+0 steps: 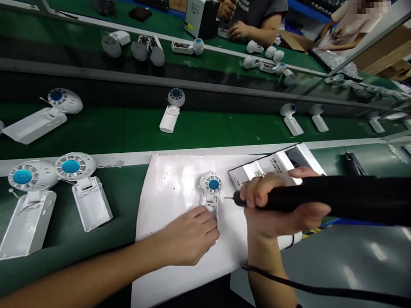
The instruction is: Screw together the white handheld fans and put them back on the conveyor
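On a white sheet (173, 188) lies a white handheld fan housing (211, 185) with a blue round centre and a slotted ring. My left hand (196, 232) is closed over its handle, the fingers covering most of that part. In my right hand (266, 201) is a black electric screwdriver (314, 196), held level with its thin bit pointing left. The bit tip is close to the neck of the fan; whether it touches cannot be made out. A black cord hangs beneath my right wrist.
Two opened fan housings (85, 192) lie at the left. Others, such as one (170, 112), sit on the green belt (138, 130). A silver box (261, 169) stands behind my right hand. A co-worker's hand (239, 30) is across the line.
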{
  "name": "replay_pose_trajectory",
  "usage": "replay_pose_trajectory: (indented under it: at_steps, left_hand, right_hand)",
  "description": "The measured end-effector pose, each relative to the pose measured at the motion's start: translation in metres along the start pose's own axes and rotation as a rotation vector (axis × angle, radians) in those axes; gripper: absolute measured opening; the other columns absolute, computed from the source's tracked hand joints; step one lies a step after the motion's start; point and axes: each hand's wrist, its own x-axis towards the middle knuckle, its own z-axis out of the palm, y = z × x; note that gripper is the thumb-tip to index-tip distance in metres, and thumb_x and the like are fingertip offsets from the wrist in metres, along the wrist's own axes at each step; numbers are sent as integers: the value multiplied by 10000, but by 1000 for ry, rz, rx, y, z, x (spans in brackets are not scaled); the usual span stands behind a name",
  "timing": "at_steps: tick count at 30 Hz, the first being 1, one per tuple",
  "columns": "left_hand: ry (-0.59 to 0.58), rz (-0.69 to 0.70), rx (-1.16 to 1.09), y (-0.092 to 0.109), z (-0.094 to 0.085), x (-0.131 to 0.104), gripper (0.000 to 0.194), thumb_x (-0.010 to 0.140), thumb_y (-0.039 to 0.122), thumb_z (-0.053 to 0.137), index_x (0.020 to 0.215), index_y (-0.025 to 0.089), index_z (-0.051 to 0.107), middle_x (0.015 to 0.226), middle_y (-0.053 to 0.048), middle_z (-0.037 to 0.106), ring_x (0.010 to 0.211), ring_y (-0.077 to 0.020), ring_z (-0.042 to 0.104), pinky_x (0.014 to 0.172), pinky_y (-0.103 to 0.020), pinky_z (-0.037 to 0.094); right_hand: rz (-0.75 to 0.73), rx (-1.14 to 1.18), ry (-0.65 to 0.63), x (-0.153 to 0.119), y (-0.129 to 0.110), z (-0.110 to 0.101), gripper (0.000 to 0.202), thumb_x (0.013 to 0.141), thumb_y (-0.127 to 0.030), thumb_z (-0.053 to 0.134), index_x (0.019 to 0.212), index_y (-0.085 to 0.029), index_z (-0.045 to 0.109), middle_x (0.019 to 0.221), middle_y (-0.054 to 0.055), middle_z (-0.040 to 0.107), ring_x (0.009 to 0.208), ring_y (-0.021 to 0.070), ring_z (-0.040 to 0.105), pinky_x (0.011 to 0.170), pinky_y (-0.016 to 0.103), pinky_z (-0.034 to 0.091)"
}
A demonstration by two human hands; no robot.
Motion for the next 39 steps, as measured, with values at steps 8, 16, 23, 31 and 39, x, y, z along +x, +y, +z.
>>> replay_pose_trajectory:
  at_steps: [8, 16, 23, 31, 39]
  left_hand:
    - [-3, 19, 31, 0, 1, -1, 93, 1073, 257, 700, 1010, 188, 691, 988, -69, 698, 960, -270, 616, 1025, -437, 468]
    - [-7, -8, 132, 5, -2, 2, 219, 1119, 378, 655, 1043, 189, 736, 1057, -97, 718, 1033, -286, 649, 1161, -478, 455]
    - [-87, -36, 233, -16, -6, -1, 330, 1157, 402, 586, 1125, 129, 768, 1074, -149, 756, 1075, -304, 697, 1165, -482, 513]
    - [-319, -309, 461, -202, -121, 48, 399, 1006, 117, 509, 1338, 77, 726, 1665, -242, 556, 1655, -413, 402, 1390, -582, 339]
    - [-272, -647, 557, -266, -191, -74, 1027, 1162, 751, 44, 1150, -23, 719, 1204, -125, 689, 1148, -251, 661, 1105, -427, 547]
  right_hand:
    - [64, 67, -49, -15, 27, 12, 396, 1009, -674, 696, 1113, -325, 542, 547, -137, 519, 357, 124, 384, 396, 251, 442]
    - [112, 134, -31, -21, 45, 13, 371, 938, -569, 781, 1063, -305, 552, 516, -135, 523, 337, 109, 344, 382, 232, 405]
    - [-16, 142, 14, -14, 50, 2, 472, 928, -715, 773, 1072, -304, 590, 517, -116, 539, 339, 140, 417, 386, 270, 446]
    - [-337, -122, 211, 40, -20, -36, 432, 1044, -703, 651, 1223, -310, 655, 609, -78, 550, 396, 145, 459, 378, 286, 446]
    - [-316, -114, 251, 28, 14, -34, 446, 961, -634, 825, 1140, -286, 611, 561, -111, 570, 345, 114, 381, 355, 256, 387]
